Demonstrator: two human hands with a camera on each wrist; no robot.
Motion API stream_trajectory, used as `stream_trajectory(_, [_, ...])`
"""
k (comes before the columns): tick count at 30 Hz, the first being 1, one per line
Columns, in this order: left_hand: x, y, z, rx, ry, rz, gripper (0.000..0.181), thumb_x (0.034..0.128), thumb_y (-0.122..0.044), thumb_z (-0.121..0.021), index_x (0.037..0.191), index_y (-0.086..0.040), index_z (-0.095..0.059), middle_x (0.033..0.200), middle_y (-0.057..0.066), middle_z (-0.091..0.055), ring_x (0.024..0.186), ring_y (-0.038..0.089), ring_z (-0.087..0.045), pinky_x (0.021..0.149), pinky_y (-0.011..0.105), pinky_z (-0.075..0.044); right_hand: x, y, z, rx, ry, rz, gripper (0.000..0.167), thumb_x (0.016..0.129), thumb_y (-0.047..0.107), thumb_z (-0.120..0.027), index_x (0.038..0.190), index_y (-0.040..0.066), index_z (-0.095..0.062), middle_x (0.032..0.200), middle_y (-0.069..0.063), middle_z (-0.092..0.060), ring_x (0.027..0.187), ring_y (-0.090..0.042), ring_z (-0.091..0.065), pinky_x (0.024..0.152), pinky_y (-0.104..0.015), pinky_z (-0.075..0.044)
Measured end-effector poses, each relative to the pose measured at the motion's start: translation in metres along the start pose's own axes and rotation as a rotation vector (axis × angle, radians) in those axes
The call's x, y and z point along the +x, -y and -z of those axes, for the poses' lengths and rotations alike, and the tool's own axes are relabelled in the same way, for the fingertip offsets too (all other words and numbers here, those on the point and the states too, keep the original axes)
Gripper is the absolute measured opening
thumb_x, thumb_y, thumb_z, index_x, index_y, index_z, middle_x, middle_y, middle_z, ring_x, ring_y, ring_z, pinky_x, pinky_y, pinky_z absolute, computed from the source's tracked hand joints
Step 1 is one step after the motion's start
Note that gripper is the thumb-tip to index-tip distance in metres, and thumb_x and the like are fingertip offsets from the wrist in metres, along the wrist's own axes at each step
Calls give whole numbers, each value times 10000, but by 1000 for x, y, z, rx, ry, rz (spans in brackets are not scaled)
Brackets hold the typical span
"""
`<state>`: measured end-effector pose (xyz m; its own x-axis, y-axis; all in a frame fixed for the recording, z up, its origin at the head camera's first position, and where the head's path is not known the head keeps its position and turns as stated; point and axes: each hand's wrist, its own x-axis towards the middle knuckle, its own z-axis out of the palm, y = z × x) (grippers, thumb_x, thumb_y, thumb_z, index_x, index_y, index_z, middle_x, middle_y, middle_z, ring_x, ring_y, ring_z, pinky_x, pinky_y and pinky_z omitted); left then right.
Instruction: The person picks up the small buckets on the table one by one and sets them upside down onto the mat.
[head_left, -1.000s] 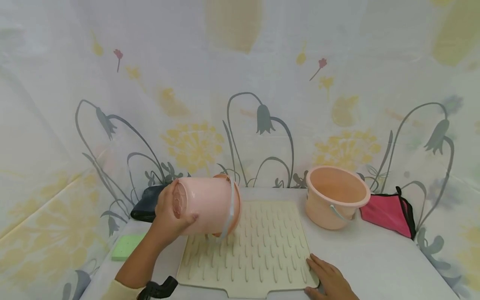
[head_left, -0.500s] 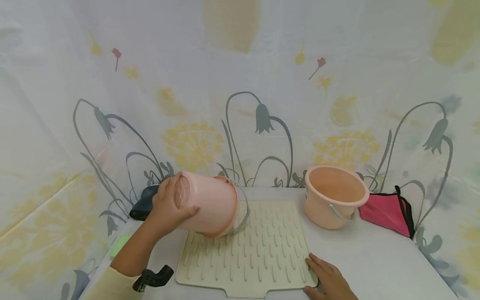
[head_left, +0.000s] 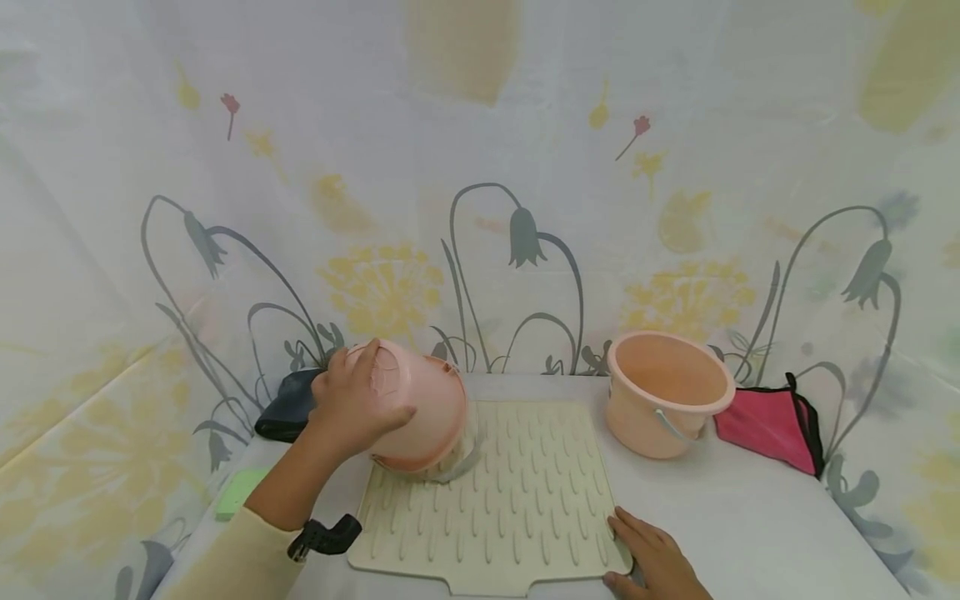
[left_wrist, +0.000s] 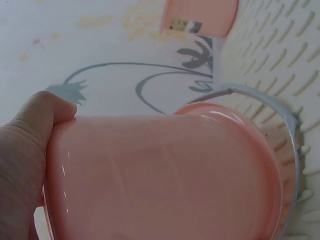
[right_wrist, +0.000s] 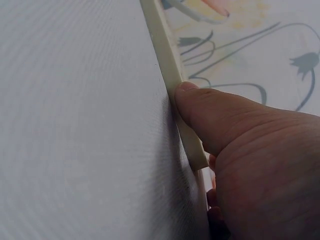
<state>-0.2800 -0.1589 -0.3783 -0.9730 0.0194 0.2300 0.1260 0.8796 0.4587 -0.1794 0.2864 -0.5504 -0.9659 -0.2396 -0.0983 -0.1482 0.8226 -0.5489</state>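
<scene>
My left hand (head_left: 356, 408) grips a pink bucket (head_left: 431, 404) by its base, fingers and thumb spread round it. The bucket is tilted, its mouth facing down and right over the left part of a cream ridged mat (head_left: 525, 500). Its grey handle (head_left: 468, 462) hangs at the mat, and in the left wrist view the handle (left_wrist: 295, 150) loops past the rim. My right hand (head_left: 656, 558) rests at the mat's lower right corner. In the right wrist view its thumb touches the mat's edge (right_wrist: 162, 45); its other fingers are mostly hidden.
A second, peach bucket (head_left: 660, 433) stands upright behind the mat on the right, beside a red cloth item with black trim (head_left: 772, 429). A dark pouch (head_left: 288, 408) and a green block (head_left: 238, 493) lie at the left. A flowered curtain (head_left: 480, 125) hangs behind the white table (head_left: 750, 517).
My left hand has tipped the bucket's mouth further down toward the mat, and the handle has swung lower. The right hand has stayed at the mat's corner.
</scene>
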Motion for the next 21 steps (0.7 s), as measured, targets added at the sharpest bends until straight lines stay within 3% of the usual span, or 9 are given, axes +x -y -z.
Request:
stream_trajectory(5, [7, -2, -5, -9, 102, 63, 1132, 806, -614, -780, 1694, -304, -149, 1722, 225, -37, 1496, 606, -109, 992, 892, -285, -1, -2, -2, -17, -17, 30, 921, 830, 556, -826, 1491, -12, -530, 1596, -228, -456, 1410, -508, -446, 1078, -740, -384])
stream_trajectory(8, [10, -3, -9, -13, 159, 64, 1125, 804, -624, -776, 1691, -361, -137, 1738, 204, 22, 1511, 603, -80, 994, 915, -248, -1, -3, -2, -14, -26, 42, 920, 836, 570, -813, 1493, -9, -530, 1594, -227, -460, 1408, -507, -447, 1078, -740, -385])
stream_trajectory(15, [13, -6, -13, 51, 254, -33, 1109, 803, -617, -775, 1686, -393, -142, 1744, 204, 20, 1521, 598, -81, 982, 923, -246, -2, -2, -4, -4, -27, 65, 912, 841, 563, -811, 1483, -23, -536, 1579, -247, -472, 1397, -515, -459, 1081, -738, -383])
stream_trajectory(21, [11, -11, -10, 107, 309, -123, 1105, 787, -630, -787, 1684, -372, -194, 1737, 219, -69, 1513, 613, -137, 970, 922, -258, -3, -1, 0, -10, -28, 61, 903, 843, 554, -815, 1480, -24, -541, 1580, -243, -474, 1396, -514, -461, 1083, -735, -384])
